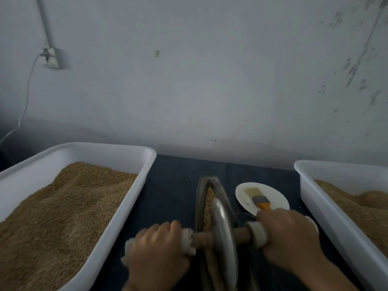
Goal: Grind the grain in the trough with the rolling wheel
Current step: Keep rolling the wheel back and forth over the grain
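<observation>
Wheel [222, 229] upright in trough [201, 192] between hands; left fingers [168, 227], right fingers [270, 223] curled round axle ends.

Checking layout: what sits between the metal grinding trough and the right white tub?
In the head view, a white plate carrying an orange-handled brush, on dark cloth.
</observation>
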